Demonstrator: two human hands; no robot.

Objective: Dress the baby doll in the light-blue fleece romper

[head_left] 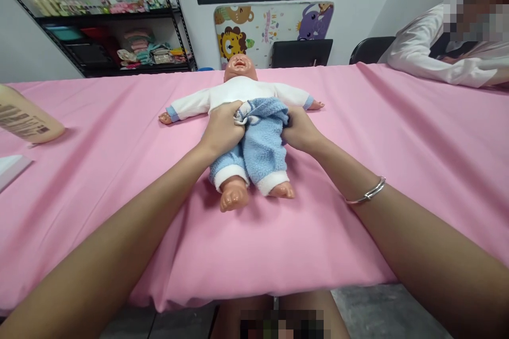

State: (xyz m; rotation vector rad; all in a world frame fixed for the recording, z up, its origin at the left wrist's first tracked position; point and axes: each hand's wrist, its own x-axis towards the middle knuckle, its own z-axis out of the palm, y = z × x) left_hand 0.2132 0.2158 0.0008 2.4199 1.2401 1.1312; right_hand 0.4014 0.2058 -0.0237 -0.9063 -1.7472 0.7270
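Observation:
A baby doll [239, 67] lies on its back with its feet toward me and its arms spread wide. It wears a white top [242, 90] with blue cuffs and fluffy blue pants [264, 151] with white ankle bands. My left hand [225, 127] is closed on the waistband at the left side, where a whitish fold of cloth shows by the thumb. At the right side of the waist, my right hand [300, 128] grips the pants, its fingertips partly hidden behind the cloth. Both doll feet stick out of the pant legs.
A pink cloth [278, 249] covers the table. On the left lie a beige bottle [29, 119] and a white flat object [11, 169]. At the far right, a person in white sleeves [417, 47] leans on the table. Shelves [107, 16] and a black screen [302, 53] stand behind.

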